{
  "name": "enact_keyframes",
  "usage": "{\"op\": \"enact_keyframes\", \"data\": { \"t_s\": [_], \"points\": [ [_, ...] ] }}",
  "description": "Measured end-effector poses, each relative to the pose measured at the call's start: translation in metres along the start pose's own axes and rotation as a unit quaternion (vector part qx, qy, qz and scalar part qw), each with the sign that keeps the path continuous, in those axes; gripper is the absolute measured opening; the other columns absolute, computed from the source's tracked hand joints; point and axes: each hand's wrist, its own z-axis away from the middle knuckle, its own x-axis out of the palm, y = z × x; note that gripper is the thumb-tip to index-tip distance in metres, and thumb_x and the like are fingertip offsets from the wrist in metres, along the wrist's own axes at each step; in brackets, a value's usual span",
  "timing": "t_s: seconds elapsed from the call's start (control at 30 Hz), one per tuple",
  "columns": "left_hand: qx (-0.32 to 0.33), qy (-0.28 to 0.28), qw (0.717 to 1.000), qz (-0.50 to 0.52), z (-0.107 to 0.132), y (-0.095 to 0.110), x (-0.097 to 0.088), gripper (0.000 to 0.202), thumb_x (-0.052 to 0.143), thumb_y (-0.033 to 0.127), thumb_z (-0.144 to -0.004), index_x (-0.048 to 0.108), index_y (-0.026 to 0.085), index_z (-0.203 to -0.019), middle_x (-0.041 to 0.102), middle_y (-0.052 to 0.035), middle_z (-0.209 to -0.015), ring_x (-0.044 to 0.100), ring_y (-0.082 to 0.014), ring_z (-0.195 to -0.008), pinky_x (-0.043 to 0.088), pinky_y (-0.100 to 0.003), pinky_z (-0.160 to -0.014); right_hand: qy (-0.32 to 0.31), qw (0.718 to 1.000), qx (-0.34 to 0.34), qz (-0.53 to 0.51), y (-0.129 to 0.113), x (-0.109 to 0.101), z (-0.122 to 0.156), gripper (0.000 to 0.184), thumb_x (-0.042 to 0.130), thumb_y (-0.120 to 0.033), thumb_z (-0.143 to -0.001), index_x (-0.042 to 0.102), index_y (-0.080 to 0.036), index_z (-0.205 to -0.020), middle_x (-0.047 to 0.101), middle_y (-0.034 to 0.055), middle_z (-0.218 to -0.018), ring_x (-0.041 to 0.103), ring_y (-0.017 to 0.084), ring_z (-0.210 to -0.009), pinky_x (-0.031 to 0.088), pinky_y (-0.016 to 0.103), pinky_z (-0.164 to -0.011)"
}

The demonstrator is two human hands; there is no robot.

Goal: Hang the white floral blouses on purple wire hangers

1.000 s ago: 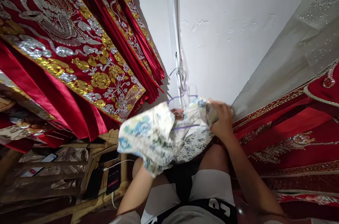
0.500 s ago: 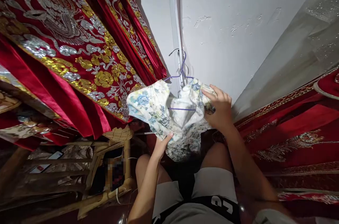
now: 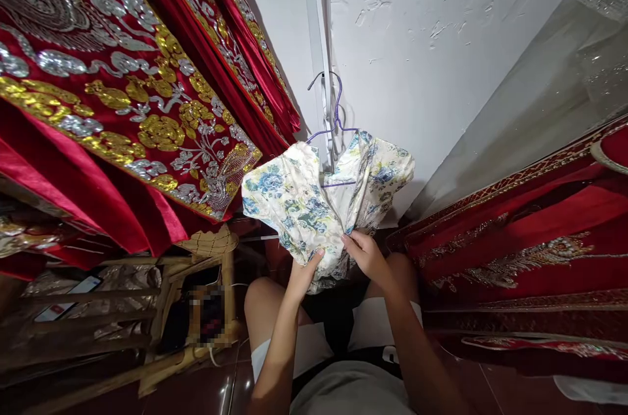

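A short-sleeved white blouse (image 3: 307,205) with blue flowers hangs in front of me on a purple wire hanger (image 3: 338,107). The hanger's hook is at a pale metal upright (image 3: 320,29) against the wall. My left hand (image 3: 303,274) grips the blouse's lower left edge, thumb on top and fingers hidden under the cloth. My right hand (image 3: 366,254) pinches the front of the blouse near the low point of its V neckline. Both hands are close together at the bottom of the garment.
Red cloth (image 3: 161,107) with gold and silver sequins hangs at the left. Below it stands a bamboo chair or rack (image 3: 228,297), with a phone (image 3: 69,300) near its slats. More red embroidered fabric (image 3: 564,238) lies along the right. A white wall (image 3: 407,74) rises behind the blouse.
My right hand has left the right sleeve and moved down and left to the neckline's low point. The blouse's right side now lies flatter. My left hand keeps its hold.
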Motion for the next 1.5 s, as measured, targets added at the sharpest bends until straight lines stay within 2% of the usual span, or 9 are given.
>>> {"op": "enact_keyframes", "data": {
  "t_s": [0.13,0.27,0.47,0.8,0.97,1.1,1.23,1.33,1.5],
  "points": [
    [0.063,0.098,0.986,-0.118,0.009,-0.013,0.002,0.069,0.077,0.051,-0.080,0.052,0.022,-0.138,0.059,-0.0148,-0.143,0.049,-0.0348,-0.142,0.034,-0.050,-0.122,0.055,0.998,0.031,-0.031,-0.007,0.002,0.005,0.049,0.052,-0.061,-0.094,0.053,-0.021,-0.066,0.040,-0.0038,-0.052,0.037,0.013,-0.051,0.029,0.029,-0.053],
    [0.242,0.235,0.914,-0.228,0.019,-0.024,0.019,0.075,0.076,0.047,-0.081,0.038,0.023,-0.142,0.040,-0.0194,-0.154,0.038,-0.0324,-0.147,0.033,-0.048,-0.121,0.083,0.993,0.041,-0.077,-0.011,0.013,0.011,0.045,0.055,-0.061,-0.091,0.061,-0.021,-0.071,0.043,-0.0037,-0.049,0.040,0.014,-0.049,0.032,0.029,-0.052],
    [0.312,0.003,0.909,-0.275,0.000,-0.006,0.049,0.011,0.054,0.034,-0.095,0.060,0.025,-0.097,0.065,-0.0080,-0.096,0.063,-0.0251,-0.097,0.049,-0.041,-0.093,0.016,0.992,0.072,-0.102,-0.021,0.010,0.007,0.040,0.060,-0.054,-0.084,0.063,-0.020,-0.063,0.037,-0.0060,-0.043,0.033,0.011,-0.042,0.027,0.028,-0.046],
    [0.268,-0.144,0.904,-0.299,-0.023,0.005,0.054,0.021,0.050,0.035,-0.098,0.050,0.024,-0.080,0.052,0.0000,-0.070,0.052,-0.0185,-0.066,0.041,-0.031,-0.066,0.064,0.984,-0.050,-0.160,-0.130,-0.035,-0.105,0.036,0.071,-0.047,-0.085,0.065,-0.017,-0.066,0.041,-0.0076,-0.043,0.033,0.007,-0.040,0.032,0.024,-0.044],
    [0.305,-0.220,0.864,-0.335,-0.034,0.047,0.054,0.014,0.056,0.026,-0.094,0.056,0.022,-0.081,0.064,-0.0027,-0.077,0.060,-0.0182,-0.070,0.046,-0.030,-0.069,0.062,0.984,-0.104,-0.130,-0.159,-0.028,-0.095,0.036,0.068,-0.050,-0.089,0.066,-0.018,-0.073,0.046,-0.0060,-0.045,0.036,0.008,-0.042,0.031,0.023,-0.044],
    [0.444,-0.052,0.860,-0.248,-0.046,0.134,0.063,0.019,0.053,0.030,-0.101,0.062,0.022,-0.115,0.071,-0.0061,-0.100,0.065,-0.0184,-0.085,0.050,-0.032,-0.080,0.063,0.989,-0.106,-0.086,-0.160,-0.026,-0.070,0.031,0.062,-0.042,-0.094,0.067,-0.019,-0.075,0.048,-0.0049,-0.048,0.040,0.009,-0.046,0.034,0.023,-0.048],
    [0.527,-0.059,0.785,-0.321,-0.058,0.193,0.076,0.019,0.056,0.034,-0.101,0.069,0.021,-0.102,0.074,-0.0058,-0.100,0.065,-0.0203,-0.093,0.048,-0.035,-0.087,0.062,0.989,-0.113,-0.065,-0.162,-0.029,-0.068,0.032,0.061,-0.041,-0.094,0.064,-0.020,-0.070,0.042,-0.0054,-0.048,0.036,0.010,-0.046,0.031,0.024,-0.049],
    [0.543,-0.031,0.768,-0.339,-0.059,0.199,0.079,0.019,0.061,0.034,-0.099,0.069,0.020,-0.090,0.074,-0.0043,-0.090,0.065,-0.0206,-0.091,0.046,-0.037,-0.089,0.079,0.990,-0.109,-0.038,-0.152,-0.028,-0.073,0.031,0.061,-0.039,-0.093,0.062,-0.020,-0.068,0.037,-0.0063,-0.049,0.029,0.010,-0.045,0.025,0.026,-0.048],
    [0.526,0.097,0.827,-0.175,-0.073,0.190,0.048,0.025,0.066,0.043,-0.096,0.069,0.019,-0.088,0.069,-0.0016,-0.086,0.062,-0.0166,-0.084,0.045,-0.034,-0.081,0.071,0.995,-0.065,0.012,-0.103,-0.020,-0.074,0.032,0.061,-0.035,-0.087,0.062,-0.019,-0.059,0.037,-0.0053,-0.047,0.031,0.010,-0.044,0.022,0.028,-0.048]
  ]
}}
